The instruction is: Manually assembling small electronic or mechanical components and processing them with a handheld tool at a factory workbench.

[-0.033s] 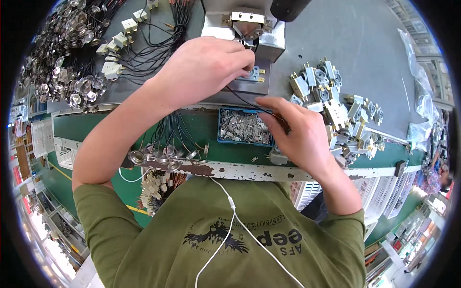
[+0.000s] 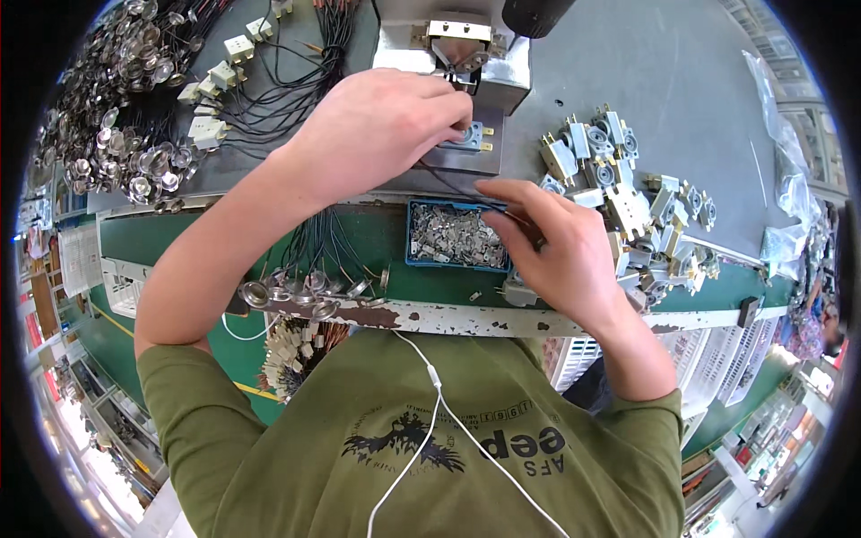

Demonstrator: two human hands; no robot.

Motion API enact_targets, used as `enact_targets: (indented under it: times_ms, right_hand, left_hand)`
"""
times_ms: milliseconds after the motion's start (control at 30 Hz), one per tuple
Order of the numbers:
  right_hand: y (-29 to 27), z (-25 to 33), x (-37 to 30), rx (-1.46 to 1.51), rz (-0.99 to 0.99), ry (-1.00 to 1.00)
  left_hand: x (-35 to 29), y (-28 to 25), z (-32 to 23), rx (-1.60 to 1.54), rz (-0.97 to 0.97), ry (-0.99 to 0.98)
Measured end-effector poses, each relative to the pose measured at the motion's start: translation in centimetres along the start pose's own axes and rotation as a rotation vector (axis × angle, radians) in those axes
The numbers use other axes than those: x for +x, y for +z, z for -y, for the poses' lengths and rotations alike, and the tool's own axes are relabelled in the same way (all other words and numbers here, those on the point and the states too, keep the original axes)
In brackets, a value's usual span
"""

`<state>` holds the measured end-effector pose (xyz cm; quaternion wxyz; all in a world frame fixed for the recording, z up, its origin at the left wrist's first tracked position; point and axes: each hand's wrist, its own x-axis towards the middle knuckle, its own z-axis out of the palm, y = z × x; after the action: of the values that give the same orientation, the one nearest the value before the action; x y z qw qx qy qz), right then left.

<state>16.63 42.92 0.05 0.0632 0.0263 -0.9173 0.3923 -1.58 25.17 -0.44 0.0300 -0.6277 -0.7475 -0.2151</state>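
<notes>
My left hand [image 2: 386, 130] reaches over the metal block, its fingers closed at a small grey part with brass blade terminals [image 2: 473, 136]. The fingertips cover the left end of that part, which lies just below a metal clamp-like fixture [image 2: 462, 49]. A thin black wire [image 2: 448, 186] runs from under my left hand to my right hand [image 2: 565, 247]. Thumb and forefinger of my right hand are closed round the wire, above the right edge of a blue tray [image 2: 411, 235] of small metal pieces. What lies deeper in either grip is hidden.
Grey parts with brass terminals [image 2: 628, 206] are heaped at the right. Black wires [image 2: 309, 90] with white connectors [image 2: 209, 132] and shiny round caps [image 2: 143, 152] crowd the left. More capped wires [image 2: 309, 291] hang near the worn table edge [image 2: 466, 321]. A dark cylinder [image 2: 538, 13] overhangs the back.
</notes>
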Motion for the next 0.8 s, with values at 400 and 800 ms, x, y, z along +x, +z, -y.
enact_targets:
  times_ms: [400,800]
  right_hand:
    - [0.1,-0.1,-1.2,0.287,0.044,0.091]
    - [-3.2,-0.3,1.8,0.211,0.276,0.137]
  left_hand:
    - [0.0,-0.1,-0.3,0.11,0.079,-0.005]
    - [-2.7,-2.6,-1.9,-0.208,0.221,0.026]
